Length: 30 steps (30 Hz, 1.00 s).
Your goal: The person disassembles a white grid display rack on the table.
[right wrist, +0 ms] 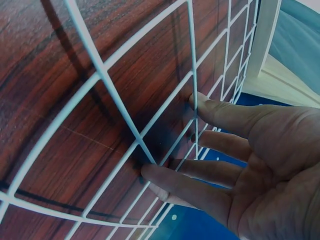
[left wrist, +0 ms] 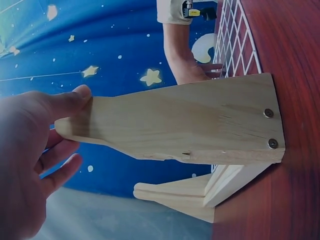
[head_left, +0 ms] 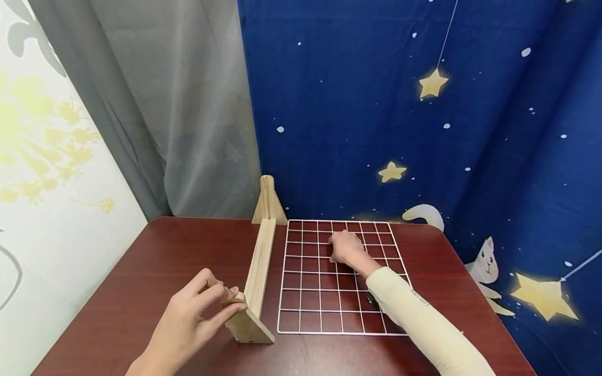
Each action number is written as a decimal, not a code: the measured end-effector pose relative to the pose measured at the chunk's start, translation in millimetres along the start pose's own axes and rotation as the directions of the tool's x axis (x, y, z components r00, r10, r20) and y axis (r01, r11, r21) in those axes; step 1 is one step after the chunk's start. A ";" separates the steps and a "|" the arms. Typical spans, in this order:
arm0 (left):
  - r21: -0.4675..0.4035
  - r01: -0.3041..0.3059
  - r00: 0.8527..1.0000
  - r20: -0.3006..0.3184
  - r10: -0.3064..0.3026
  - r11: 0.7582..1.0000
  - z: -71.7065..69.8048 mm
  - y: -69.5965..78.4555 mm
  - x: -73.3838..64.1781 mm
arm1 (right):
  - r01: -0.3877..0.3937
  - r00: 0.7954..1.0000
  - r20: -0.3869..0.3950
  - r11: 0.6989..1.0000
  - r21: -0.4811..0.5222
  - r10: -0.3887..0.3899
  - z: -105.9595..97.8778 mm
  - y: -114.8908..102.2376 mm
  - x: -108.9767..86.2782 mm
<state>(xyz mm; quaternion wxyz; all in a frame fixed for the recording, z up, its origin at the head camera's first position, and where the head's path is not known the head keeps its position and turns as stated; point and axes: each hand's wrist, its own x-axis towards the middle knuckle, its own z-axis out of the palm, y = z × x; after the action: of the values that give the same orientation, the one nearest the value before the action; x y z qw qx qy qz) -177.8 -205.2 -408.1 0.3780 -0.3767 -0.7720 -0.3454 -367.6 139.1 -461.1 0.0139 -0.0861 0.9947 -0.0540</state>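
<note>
My left hand (head_left: pixel 188 308) pinches the narrow top of the near end board (head_left: pixel 249 326) of a pale wooden stand between thumb and fingers. A long wooden bar (head_left: pixel 260 258) joins this board to the matching far end board (head_left: pixel 269 202). In the left wrist view the near board (left wrist: pixel 185 120) shows two screws by its base. Right of the stand lies a white wire grid panel (head_left: pixel 320 272). My right hand (head_left: pixel 347 246) grips it toward its far half. In the right wrist view, the thumb and fingers (right wrist: pixel 185 185) reach through the openings around the wires (right wrist: pixel 139 142).
The stand and grid are on a dark red wooden table (head_left: pixel 141 282). Behind it hang a grey curtain (head_left: pixel 207 104) and a blue star-patterned curtain (head_left: pixel 338 104). A patterned white surface (head_left: pixel 56 209) borders the left side.
</note>
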 end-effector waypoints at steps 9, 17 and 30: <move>0.133 -0.021 1.000 -0.014 0.023 0.991 1.8 -0.6 5.6 | 0.022 1.000 0.021 1.000 -0.019 -0.022 3.8 5.9 8.0; 0.143 -0.014 1.000 -0.007 0.015 0.990 2.5 -6.9 8.9 | 0.043 0.999 0.034 0.999 -0.032 -0.042 5.7 7.7 11.0; -0.077 0.027 0.999 0.046 -0.024 0.997 -7.9 -32.1 8.4 | 0.147 0.989 -0.024 0.965 0.216 -0.145 5.2 41.5 -25.7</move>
<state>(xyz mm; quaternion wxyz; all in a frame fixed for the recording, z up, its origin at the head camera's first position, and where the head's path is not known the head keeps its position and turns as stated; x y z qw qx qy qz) -205.9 -224.3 -405.3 0.3410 -0.3888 -0.7712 -0.3712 -349.1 183.7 -470.4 0.0154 -0.1568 0.9738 -0.1638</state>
